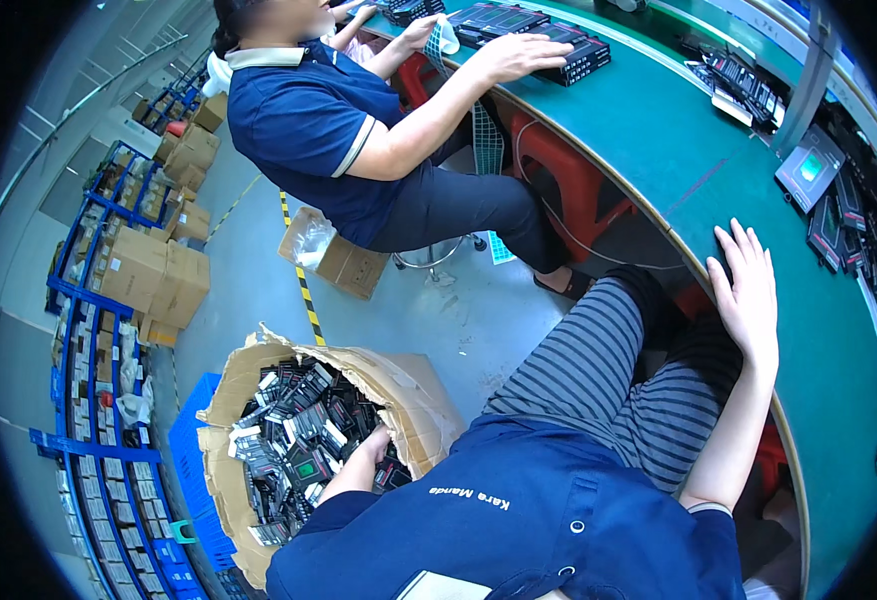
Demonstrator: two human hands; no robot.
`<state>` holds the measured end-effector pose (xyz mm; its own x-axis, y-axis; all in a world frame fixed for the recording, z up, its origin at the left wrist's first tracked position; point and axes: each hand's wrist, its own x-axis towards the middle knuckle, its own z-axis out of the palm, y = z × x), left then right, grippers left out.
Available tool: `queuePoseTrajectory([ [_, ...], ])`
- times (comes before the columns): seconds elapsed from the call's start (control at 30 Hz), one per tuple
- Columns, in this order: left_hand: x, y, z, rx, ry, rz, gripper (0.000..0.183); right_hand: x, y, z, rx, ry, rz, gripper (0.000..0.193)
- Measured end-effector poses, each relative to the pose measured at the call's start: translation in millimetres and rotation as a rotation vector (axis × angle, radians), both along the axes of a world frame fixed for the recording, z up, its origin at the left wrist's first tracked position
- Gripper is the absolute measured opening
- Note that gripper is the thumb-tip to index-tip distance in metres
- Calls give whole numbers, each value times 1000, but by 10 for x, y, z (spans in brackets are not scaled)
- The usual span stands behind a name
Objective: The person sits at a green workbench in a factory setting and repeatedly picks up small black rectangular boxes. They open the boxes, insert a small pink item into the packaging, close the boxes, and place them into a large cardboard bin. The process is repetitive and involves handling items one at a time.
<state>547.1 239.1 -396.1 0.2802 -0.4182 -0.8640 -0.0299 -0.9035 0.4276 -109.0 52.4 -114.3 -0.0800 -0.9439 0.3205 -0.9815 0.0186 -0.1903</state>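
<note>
My left hand (376,442) reaches down into a large, worn cardboard box (413,395) on the floor at my left. That box is heaped with small flat black boxes (303,420), some showing white edges and a green patch. My left fingers are hidden against the box's inner side and the pile, so whether they grip anything does not show. On the green tabletop (703,180) at my right, my right hand (746,290) lies flat near the edge with fingers stretched out and nothing in it. Black boxes (830,235) lie farther in on the table.
A co-worker in a navy shirt (298,110) sits ahead, hands over stacked black boxes (583,60). Red stools (568,185) stand under the table. A small open carton (333,255), a blue crate (193,450) and blue shelving (83,310) occupy the left side. A metal post (808,80) rises from the table.
</note>
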Motion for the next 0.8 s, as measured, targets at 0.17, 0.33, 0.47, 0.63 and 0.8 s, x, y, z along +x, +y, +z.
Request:
queuePoseTrajectory([
  [0.17,45,-20,-51,-52,-78,-44,40,-34,21,3,-9,-1,-12,45],
  [0.33,89,20,-58,-83,-120,-64,43,-31,18,-36,-34,2,3,45],
  [0.47,72,2,-75,-100,-140,-83,46,-32,27,-40,-67,-2,4,45],
  [0.63,81,-28,-72,-111,-159,-101,50,-6,9,-39,-67,-10,0,45],
  [0.8,124,-129,-48,-159,-165,-127,54,-51,39,-4,-74,6,-17,45],
])
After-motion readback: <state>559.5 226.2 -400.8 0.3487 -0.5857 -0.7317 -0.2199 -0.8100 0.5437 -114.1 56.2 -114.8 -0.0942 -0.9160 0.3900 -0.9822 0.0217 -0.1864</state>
